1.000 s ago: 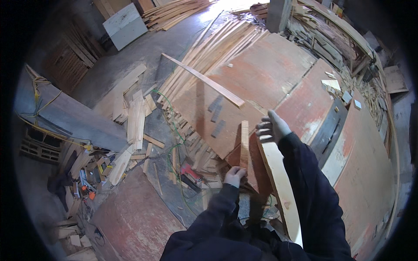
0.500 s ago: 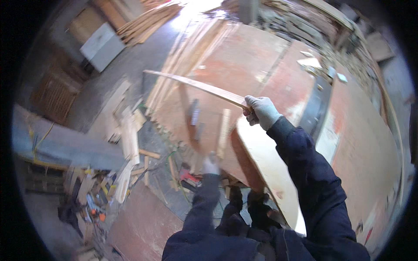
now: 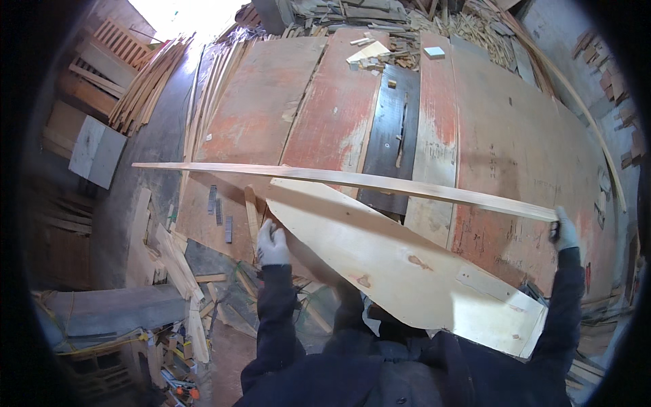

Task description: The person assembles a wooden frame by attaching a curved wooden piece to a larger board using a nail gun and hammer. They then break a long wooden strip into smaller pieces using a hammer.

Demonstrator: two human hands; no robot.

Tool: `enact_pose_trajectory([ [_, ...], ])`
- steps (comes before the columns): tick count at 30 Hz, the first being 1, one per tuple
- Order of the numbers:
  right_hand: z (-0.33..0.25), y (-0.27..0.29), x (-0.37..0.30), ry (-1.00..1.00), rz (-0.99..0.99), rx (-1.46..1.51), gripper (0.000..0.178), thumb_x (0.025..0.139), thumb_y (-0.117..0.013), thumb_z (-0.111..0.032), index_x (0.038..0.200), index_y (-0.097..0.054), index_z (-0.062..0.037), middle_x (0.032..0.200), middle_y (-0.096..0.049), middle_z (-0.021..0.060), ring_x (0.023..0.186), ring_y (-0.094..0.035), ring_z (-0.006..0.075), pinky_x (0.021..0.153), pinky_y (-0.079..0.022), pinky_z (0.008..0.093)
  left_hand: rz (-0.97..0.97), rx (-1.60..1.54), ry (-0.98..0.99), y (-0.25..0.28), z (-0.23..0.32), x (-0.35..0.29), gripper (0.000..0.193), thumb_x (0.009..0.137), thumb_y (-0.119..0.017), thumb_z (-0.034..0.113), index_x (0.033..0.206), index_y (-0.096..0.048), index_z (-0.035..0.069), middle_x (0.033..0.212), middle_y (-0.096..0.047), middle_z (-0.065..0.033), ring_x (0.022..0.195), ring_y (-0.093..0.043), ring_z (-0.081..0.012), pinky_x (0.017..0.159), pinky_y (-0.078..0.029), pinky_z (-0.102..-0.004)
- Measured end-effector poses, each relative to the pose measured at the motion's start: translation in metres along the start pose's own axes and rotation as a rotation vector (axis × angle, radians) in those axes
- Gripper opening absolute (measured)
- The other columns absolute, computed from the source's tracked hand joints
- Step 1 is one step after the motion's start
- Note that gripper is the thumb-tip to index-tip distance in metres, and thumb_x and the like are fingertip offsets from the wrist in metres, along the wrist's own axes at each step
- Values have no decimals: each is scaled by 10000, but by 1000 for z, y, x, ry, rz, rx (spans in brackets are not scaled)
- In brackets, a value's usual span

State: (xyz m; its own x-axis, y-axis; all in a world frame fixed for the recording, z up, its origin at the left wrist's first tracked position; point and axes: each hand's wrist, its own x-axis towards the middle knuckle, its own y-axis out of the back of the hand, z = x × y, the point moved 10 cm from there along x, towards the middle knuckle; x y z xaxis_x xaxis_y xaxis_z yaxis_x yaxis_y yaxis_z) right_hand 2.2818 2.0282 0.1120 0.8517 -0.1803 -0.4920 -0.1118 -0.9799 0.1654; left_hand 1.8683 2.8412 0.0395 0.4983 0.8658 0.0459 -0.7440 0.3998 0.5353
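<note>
A long, narrow wooden strip [image 3: 380, 182] spans the view from left to right above the table. My right hand [image 3: 564, 230], in a pale glove with dark fingertips, is closed on its right end. Below the strip is a pale plywood panel [image 3: 380, 251] with curved edges, lying at a slant close to my body. My left hand [image 3: 272, 245], also gloved, is beside the panel's upper left edge, fingers pointing up and a little apart. Whether it touches the panel I cannot tell. A short wooden batten [image 3: 251, 214] lies just left of that hand.
Worn reddish boards [image 3: 325, 129] form the broad work surface, with a dark strip [image 3: 390, 136] between them. Small dark ridged strips [image 3: 228, 229] lie at left. Scrap wood [image 3: 180, 261] litters the floor, a grey beam [image 3: 122, 312] stands lower left, and offcuts are piled at the back.
My right hand has moved right, and the strip now lies across the view. My left hand has come up from low near my feet to the panel's edge. The view has turned.
</note>
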Motion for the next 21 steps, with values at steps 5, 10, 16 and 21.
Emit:
enact_pose_trajectory([
  [5, 42, 162, 81, -71, -114, -64, 275, 947, -626, -373, 781, -576, -160, 722, -580, 7, 506, -510, 164, 443, -406, 332, -91, 93, -41, -56, 37, 5, 404, 913, -584, 123, 1285, -574, -36, 1178, -645, -184, 1069, -640, -268, 936, -501, -359],
  [10, 57, -44, 19, 604, -6, -948, 398, 874, -666, -241, 1222, -621, -52, 1085, -667, 160, 1054, -627, 330, 946, -487, 400, -138, -8, -58, -93, 55, 4, 356, 929, -587, 170, 1238, -621, -5, 1175, -661, -174, 1082, -646, -278, 968, -494, -369],
  [16, 49, -365, -99, 1209, -191, -1197, 605, 816, -668, -399, 1291, -549, -44, 1353, -529, 178, 1298, -449, 369, 1091, -334, 508, -102, 211, -179, -98, 83, -21, 310, 909, -603, 161, 1173, -661, 10, 1138, -680, -176, 1095, -638, -306, 994, -476, -381],
  [21, 35, -392, -82, 1092, -127, -1327, 589, 818, -669, -429, 1279, -553, -82, 1305, -545, 129, 1258, -452, 298, 1069, -308, 484, -144, 195, -136, -88, 67, -37, 291, 909, -595, 147, 1142, -676, -8, 1140, -678, -186, 1098, -637, -316, 995, -477, -392],
])
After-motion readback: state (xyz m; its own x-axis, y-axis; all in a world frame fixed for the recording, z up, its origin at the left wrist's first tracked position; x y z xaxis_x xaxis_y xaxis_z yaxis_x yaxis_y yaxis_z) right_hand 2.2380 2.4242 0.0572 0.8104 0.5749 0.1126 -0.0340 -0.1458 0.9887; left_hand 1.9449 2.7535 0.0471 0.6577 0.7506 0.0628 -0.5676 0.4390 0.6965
